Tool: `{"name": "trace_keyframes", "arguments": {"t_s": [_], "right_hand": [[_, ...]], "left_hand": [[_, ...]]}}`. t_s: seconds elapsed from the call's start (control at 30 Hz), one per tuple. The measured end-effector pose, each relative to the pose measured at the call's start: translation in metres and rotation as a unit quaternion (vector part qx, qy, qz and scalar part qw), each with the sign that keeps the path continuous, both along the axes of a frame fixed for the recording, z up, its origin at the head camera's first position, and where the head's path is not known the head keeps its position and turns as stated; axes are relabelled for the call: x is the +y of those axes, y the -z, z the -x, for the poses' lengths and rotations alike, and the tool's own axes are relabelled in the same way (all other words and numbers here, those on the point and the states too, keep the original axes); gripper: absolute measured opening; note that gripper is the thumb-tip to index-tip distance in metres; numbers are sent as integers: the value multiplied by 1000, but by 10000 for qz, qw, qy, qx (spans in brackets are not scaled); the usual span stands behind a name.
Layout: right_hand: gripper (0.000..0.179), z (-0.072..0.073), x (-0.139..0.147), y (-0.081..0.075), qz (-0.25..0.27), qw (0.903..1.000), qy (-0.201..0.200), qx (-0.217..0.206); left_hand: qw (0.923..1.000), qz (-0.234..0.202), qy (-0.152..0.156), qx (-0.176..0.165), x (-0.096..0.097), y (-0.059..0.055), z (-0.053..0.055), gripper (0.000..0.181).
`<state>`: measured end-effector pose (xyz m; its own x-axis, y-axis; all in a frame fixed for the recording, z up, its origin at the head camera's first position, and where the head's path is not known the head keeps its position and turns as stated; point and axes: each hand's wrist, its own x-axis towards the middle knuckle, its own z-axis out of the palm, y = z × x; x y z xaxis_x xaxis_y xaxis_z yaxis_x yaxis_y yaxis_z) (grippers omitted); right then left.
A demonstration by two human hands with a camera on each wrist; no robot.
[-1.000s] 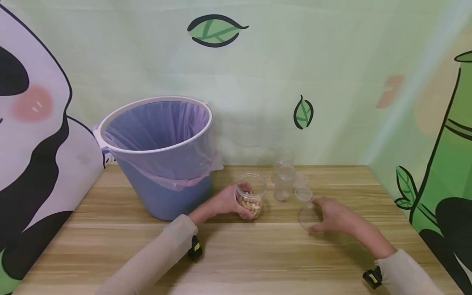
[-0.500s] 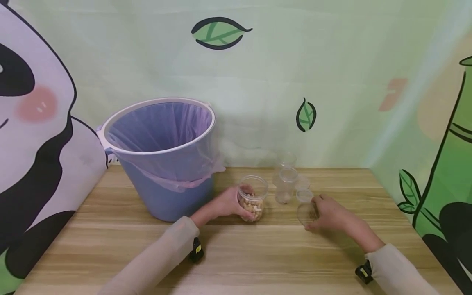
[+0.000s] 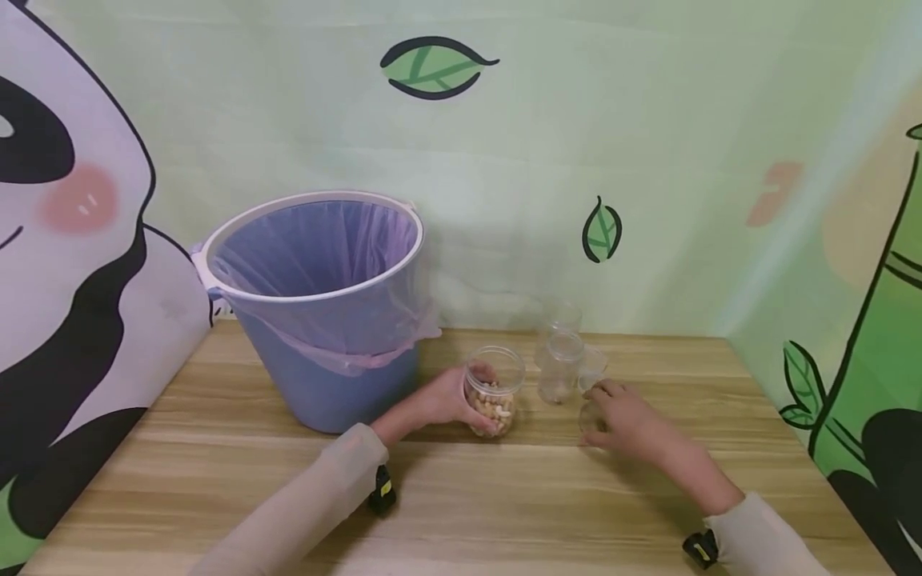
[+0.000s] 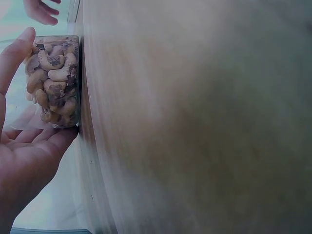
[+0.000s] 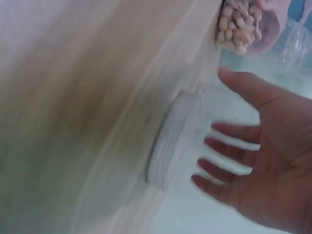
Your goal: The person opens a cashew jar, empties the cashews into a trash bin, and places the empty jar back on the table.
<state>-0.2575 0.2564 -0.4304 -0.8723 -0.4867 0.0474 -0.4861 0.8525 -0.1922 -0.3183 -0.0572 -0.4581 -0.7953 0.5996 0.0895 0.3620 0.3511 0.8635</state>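
Observation:
My left hand (image 3: 444, 398) grips a clear plastic jar (image 3: 504, 380) around its side. The jar stands upright on the table with no lid on, and cashews (image 4: 56, 85) fill its lower part. To the right, a round clear lid (image 5: 170, 139) lies flat on the wood. Over its right side hovers my right hand (image 3: 637, 424), thumb and fingers spread apart with nothing between them. In the right wrist view the fingertips (image 5: 200, 180) are a short way off the lid.
Beyond the hands stand two empty clear containers (image 3: 560, 370), one behind the other. Smaller clear lids (image 3: 594, 360) lie beside them, partly behind my right hand. A blue bin (image 3: 324, 352) with a pinkish liner stands at the left, close by my left forearm. A printed cloth backs the table.
My right hand has shifted left, farther over the large lid, and now covers more of it. The left hand keeps its hold on the jar in place. The head view has tilted slightly.

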Motion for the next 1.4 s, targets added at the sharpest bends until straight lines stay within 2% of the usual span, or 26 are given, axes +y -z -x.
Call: {"name": "trace_keyframes", "arguments": {"t_s": [0.13, 0.3, 0.5, 0.63, 0.9, 1.0, 1.07, 1.2, 1.4], "right_hand": [[51, -1, -10, 7, 105, 9971, -670, 348], [49, 8, -21, 9, 326, 9949, -866, 394], [44, 16, -22, 11, 246, 9954, -835, 390], [45, 19, -23, 11, 165, 9951, -902, 374], [71, 11, 4, 0, 43, 9945, -1010, -264], [73, 6, 17, -6, 97, 9948, -885, -497], [71, 4, 23, -9, 125, 9943, -859, -618], [67, 3, 28, -9, 161, 9944, -953, -431], [57, 4, 30, 1, 183, 9955, -928, 45]], "left_hand": [[10000, 7, 37, -78, -1, 1, 1, 81], [10000, -59, 10, -49, -2, 0, 3, 80], [9999, -33, 127, -93, -1, 0, 1, 79], [9997, -90, 52, -218, -4, -2, -2, 79], [9980, -217, 23, -593, -5, 1, -3, 84], [9979, -253, 46, -601, -5, -1, -1, 84], [9986, -198, 34, -490, -5, -2, -1, 82], [9988, -226, -19, -443, -5, -3, -1, 79], [9993, -155, 16, -341, -3, -2, -2, 75]]}}
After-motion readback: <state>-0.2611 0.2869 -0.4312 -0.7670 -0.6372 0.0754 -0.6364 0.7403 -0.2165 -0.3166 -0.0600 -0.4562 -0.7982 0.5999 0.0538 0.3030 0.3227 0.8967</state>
